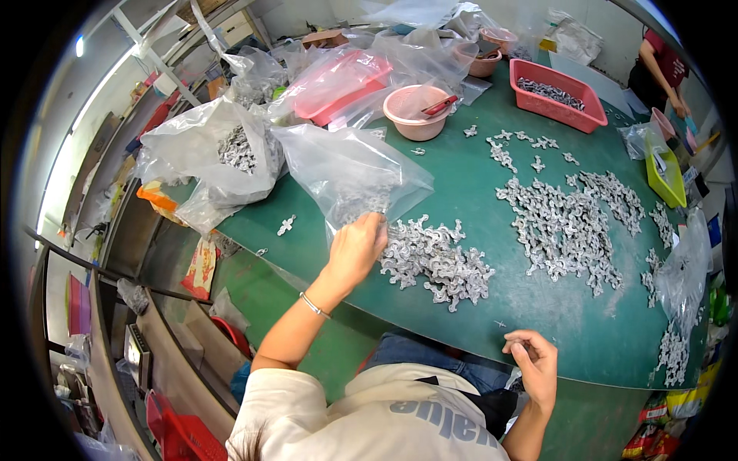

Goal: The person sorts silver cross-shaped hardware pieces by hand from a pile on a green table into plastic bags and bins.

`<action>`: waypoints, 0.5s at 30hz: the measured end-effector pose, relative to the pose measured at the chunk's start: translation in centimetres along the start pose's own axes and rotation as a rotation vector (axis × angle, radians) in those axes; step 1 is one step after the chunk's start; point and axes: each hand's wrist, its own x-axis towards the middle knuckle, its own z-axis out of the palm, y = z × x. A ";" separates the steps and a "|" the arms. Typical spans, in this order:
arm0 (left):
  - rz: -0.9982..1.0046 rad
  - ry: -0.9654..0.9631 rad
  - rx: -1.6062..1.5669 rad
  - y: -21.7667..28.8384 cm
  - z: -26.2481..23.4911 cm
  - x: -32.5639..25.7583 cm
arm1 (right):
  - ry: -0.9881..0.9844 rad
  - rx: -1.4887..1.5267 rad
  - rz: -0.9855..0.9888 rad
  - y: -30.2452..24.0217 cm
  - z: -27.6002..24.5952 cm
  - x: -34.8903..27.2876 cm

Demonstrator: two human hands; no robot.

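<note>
My left hand is closed on the lower end of a clear plastic bag, which lies on the table with small grey metal parts showing through it. Right beside that hand is a heap of grey cross-shaped metal parts. Over the table's front edge, my right hand is held with its fingers curled toward the thumb; whatever is in them, if anything, is hidden. One small piece lies near its fingertips. A wider spread of the same metal parts covers the table farther right.
A white plastic bag holding metal parts slumps at the left edge of the green table. Farther back are a round pink tub with a red-handled tool and a pink tray of parts. Another person stands far right.
</note>
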 end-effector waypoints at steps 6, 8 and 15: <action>0.032 0.071 0.115 -2.7 0.6 1.9 | -0.029 -0.003 0.008 0.3 0.6 0.2; 0.026 0.131 0.210 -4.2 0.5 2.8 | -0.035 -0.008 0.011 0.5 0.8 0.1; -0.044 0.074 0.362 -4.9 0.2 5.9 | 0.016 -0.010 0.046 1.0 -0.1 -0.1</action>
